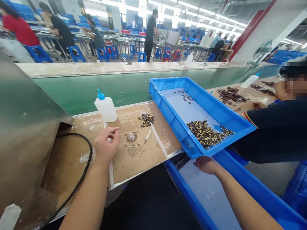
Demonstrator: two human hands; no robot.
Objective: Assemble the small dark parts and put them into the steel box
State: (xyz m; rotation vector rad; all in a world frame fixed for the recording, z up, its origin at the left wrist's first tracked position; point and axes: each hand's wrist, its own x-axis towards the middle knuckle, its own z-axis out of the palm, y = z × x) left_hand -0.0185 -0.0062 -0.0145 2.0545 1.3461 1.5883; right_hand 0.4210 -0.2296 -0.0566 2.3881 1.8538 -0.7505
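My left hand [107,143] is raised over the cardboard-covered bench, thumb and fingertips pinched together. A bit of white shows between its fingers, too small to name. Beside it lie a small clear round piece [131,136] on a wet spot, a ribbed round patch [133,151] and a small white-handled blade [147,136]. Farther back is a little pile of dark and yellow parts [146,120]. My right hand [206,164] hovers over the lower blue tray [192,204], near rows of dark pieces [180,160]. Its fingers are curled and shadowed; what they hold is hidden.
An upper blue tray [168,111], holding many dark-yellow parts [206,132], juts over the lower one. A white squeeze bottle [107,110] stands behind my left hand. Metal housing [26,127] and a black cable [90,153] flank the left. A co-worker [280,124] sits at right.
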